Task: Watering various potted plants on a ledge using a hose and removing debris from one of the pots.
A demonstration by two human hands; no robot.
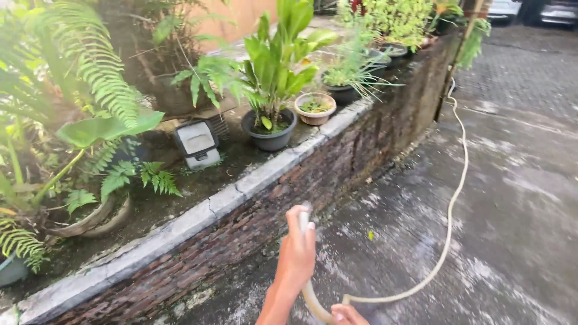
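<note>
Wet paved yard [512, 198] beside a raised brick wall [253, 222] topped with a concrete kerb. Above the wall: dark pot [269, 136] of broad green leaves, small clay pot [315, 109] just beyond it, ferns further along. Below the wall: right hand [296, 251], fingers wrapped around the end of a pale hose [448, 222]. Left hand [348, 314] at the bottom edge, touching the hose; grip hidden, cannot tell.

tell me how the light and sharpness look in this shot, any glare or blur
Head view: soft, even daylight, no hard shadows; wet pavement shows pale sheen; left hand gripping the hose looks slightly motion-smeared; ferns at the left edge are soft; far top corner is bright.
</note>
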